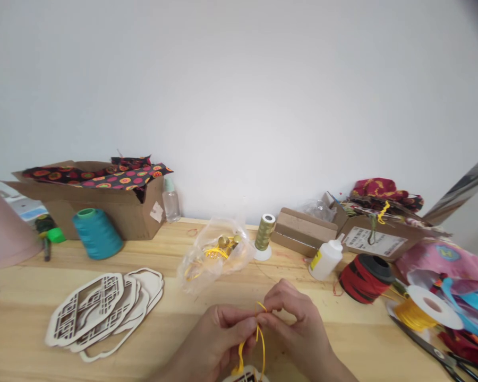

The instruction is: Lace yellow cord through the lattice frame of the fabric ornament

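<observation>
Low in the head view, my left hand (227, 337) and my right hand (292, 321) meet, thumbs and forefingers pinched together on a yellow cord (262, 345). A short end of the cord sticks up between the fingertips, and its strands hang down in a loop. Below, the cord runs to a pale cut-out wooden piece (247, 375), mostly cut off by the bottom edge. Whether there is a knot under my fingertips is hidden.
Stacked cut-out wooden plaques (99, 313) lie at left, near a teal thread cone (96, 233) and a fabric-filled box (143, 212). Behind my hands is a plastic bag (199, 260). Rightward stand a glue bottle (325, 261), red cord spool (362, 278), yellow cord spool (440, 307) and scissors (434, 350).
</observation>
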A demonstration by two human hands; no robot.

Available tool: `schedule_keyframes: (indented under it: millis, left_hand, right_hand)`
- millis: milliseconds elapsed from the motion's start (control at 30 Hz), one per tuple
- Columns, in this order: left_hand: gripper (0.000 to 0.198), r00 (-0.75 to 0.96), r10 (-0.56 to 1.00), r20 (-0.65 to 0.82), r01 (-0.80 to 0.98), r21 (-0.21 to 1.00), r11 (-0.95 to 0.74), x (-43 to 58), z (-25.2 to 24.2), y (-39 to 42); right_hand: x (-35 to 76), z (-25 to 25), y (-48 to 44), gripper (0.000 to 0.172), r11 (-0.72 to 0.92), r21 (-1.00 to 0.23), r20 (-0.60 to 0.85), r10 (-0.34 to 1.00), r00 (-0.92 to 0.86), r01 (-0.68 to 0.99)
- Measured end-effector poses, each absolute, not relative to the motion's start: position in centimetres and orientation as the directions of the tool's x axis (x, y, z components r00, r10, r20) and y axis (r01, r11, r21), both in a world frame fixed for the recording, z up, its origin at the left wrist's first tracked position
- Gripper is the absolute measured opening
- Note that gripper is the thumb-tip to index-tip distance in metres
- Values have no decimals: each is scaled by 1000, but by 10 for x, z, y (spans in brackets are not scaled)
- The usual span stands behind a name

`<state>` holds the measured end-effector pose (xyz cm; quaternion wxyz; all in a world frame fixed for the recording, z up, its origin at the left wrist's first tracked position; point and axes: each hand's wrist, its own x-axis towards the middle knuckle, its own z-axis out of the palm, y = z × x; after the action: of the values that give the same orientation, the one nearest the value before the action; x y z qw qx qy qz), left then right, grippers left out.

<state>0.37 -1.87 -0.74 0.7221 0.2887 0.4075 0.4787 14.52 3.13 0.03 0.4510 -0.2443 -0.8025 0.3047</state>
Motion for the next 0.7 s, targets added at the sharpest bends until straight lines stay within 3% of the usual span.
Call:
schedule_keyframes:
  millis: [200, 367, 467, 600, 700]
  left_hand:
    - [18, 208, 907, -367, -424, 801, 422, 2, -6, -19]
    - [13, 175, 902, -395, -418, 800, 431, 3, 2, -19]
    - [12, 158, 907, -391, -481, 772, 416, 3, 4, -19]
    - [9, 169, 917, -362, -577, 717, 390, 0, 4, -19]
    - [9, 188, 921, -340, -627, 680, 379, -2, 3, -21]
  right_hand:
    - [143, 0, 30, 10, 694, -710, 576, 670, -468, 121]
    - [143, -3, 30, 13, 581, -797, 450, 754, -478, 167]
    - [146, -2, 29, 15, 544, -824, 410, 766, -496, 158]
    - [147, 1, 22, 32, 568, -808, 420, 742, -522, 156]
    - [146, -1, 20, 24, 543, -805, 363, 769, -526, 238]
